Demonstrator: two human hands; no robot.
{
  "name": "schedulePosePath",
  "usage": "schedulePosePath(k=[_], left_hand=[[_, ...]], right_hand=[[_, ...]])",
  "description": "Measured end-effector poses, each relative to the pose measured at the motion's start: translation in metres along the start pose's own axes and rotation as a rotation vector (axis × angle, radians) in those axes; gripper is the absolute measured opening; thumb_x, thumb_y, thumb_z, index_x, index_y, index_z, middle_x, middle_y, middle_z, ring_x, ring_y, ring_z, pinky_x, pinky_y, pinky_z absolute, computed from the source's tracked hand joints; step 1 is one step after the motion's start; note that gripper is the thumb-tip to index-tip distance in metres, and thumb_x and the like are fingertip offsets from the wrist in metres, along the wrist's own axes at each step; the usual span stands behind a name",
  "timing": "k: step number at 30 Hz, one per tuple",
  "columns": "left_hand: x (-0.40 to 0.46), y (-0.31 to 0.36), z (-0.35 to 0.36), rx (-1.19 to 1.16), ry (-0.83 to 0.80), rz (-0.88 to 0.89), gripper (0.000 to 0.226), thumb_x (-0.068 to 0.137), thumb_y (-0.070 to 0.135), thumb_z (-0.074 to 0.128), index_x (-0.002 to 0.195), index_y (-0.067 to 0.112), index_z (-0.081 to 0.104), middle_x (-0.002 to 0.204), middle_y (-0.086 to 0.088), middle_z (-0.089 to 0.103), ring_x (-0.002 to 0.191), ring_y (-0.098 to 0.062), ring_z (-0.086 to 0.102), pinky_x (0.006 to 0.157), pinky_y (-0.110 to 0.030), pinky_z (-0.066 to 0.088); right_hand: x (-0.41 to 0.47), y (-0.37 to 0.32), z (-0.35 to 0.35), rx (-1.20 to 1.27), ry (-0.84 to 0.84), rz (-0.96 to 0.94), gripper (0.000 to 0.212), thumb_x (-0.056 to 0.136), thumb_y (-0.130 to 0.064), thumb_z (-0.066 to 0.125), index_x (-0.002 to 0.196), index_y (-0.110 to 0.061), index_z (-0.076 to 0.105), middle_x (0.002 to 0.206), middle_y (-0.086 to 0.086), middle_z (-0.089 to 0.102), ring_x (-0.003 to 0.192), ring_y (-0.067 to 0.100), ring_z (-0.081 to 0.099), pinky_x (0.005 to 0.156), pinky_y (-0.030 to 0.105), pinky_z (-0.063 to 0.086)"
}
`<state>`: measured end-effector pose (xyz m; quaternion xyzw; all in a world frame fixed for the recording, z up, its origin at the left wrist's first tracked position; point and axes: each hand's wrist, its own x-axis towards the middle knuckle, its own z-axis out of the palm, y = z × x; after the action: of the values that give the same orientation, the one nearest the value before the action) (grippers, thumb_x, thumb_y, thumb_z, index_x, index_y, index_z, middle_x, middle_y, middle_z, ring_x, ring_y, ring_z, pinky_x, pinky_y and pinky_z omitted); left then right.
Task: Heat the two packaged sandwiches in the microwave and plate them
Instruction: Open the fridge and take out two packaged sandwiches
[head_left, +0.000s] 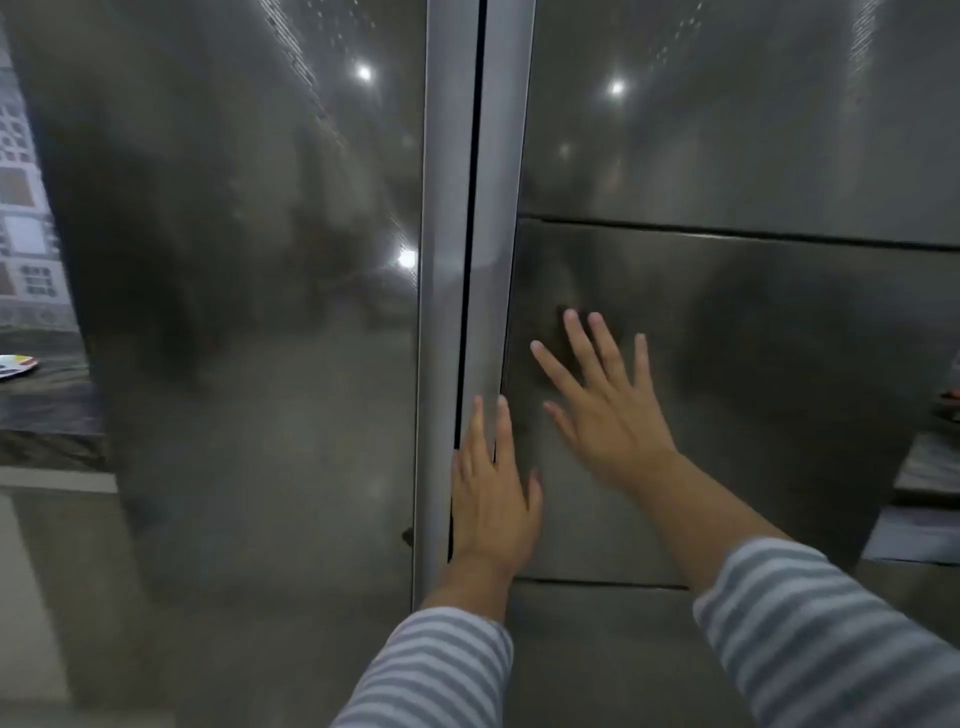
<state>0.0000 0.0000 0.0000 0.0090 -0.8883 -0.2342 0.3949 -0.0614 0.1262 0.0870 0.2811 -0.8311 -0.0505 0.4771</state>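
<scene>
Left hand: the left hand (493, 499) lay flat with straight fingers on the edge of a shiny steel door (727, 389), right by the dark gap. It held nothing.
Right hand: the right hand (608, 410) was spread wide on the same door panel, holding nothing. It looked a bit blurry.
Sandwiches: none showed; the big doors (260, 312) filled the view.
Tabletop: a dark tabletop (47, 410) peeked in at far left, with a colourful plate (15, 365) cut off by the edge.
Sleeves: striped.
</scene>
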Motion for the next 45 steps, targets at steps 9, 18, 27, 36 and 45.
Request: schedulePosePath(k=[9, 18, 27, 36, 45], left_hand=[[0.026, -0.012, 0.053, -0.236, 0.102, -0.018, 0.096, 0.086, 0.053, 0.044, 0.139, 0.041, -0.034, 0.146, -0.009, 0.015, 0.129, -0.03, 0.043, 0.1, -0.037, 0.046], [0.027, -0.006, 0.055, -0.217, 0.096, -0.096, 0.111, 0.086, 0.04, 0.065, 0.138, 0.045, -0.033, 0.137, -0.013, 0.026, 0.12, -0.03, 0.047, 0.095, -0.039, 0.047], [0.012, 0.012, 0.041, -0.127, 0.061, -0.181, 0.109, 0.087, 0.04, 0.065, 0.141, 0.031, -0.029, 0.138, -0.013, 0.025, 0.121, -0.026, 0.042, 0.097, -0.033, 0.042], [-0.055, 0.066, -0.006, -0.102, 0.043, -0.155, 0.108, 0.084, 0.017, 0.069, 0.145, 0.025, -0.02, 0.127, -0.012, 0.03, 0.102, -0.023, 0.048, 0.088, -0.029, 0.043], [-0.147, 0.16, -0.077, -0.218, -0.053, -0.164, 0.094, 0.093, -0.001, 0.045, 0.14, 0.039, -0.025, 0.142, -0.009, 0.036, 0.095, -0.025, 0.056, 0.081, -0.033, 0.05]], right_hand=[[0.02, 0.006, 0.05, -0.059, 0.103, -0.104, 0.067, 0.093, -0.056, 0.036, 0.152, -0.034, 0.012, 0.158, 0.01, 0.0, 0.146, 0.036, -0.001, 0.111, 0.064, -0.001], [0.019, 0.007, 0.046, -0.038, 0.081, -0.088, 0.069, 0.093, -0.057, 0.034, 0.15, -0.036, 0.001, 0.158, 0.007, -0.003, 0.145, 0.032, -0.001, 0.112, 0.063, -0.001], [0.01, 0.007, 0.032, 0.008, 0.065, -0.106, 0.069, 0.093, -0.058, 0.032, 0.15, -0.037, 0.0, 0.158, 0.004, -0.006, 0.145, 0.031, -0.004, 0.112, 0.063, -0.003], [-0.038, 0.011, -0.034, 0.091, 0.062, -0.123, 0.072, 0.091, -0.051, 0.044, 0.151, -0.035, 0.008, 0.16, 0.012, 0.007, 0.146, 0.037, 0.006, 0.11, 0.068, 0.011], [-0.124, 0.015, -0.15, 0.387, -0.003, 0.031, 0.057, 0.09, -0.045, 0.033, 0.142, -0.023, 0.026, 0.157, 0.018, 0.018, 0.144, 0.036, 0.018, 0.111, 0.061, 0.023]])
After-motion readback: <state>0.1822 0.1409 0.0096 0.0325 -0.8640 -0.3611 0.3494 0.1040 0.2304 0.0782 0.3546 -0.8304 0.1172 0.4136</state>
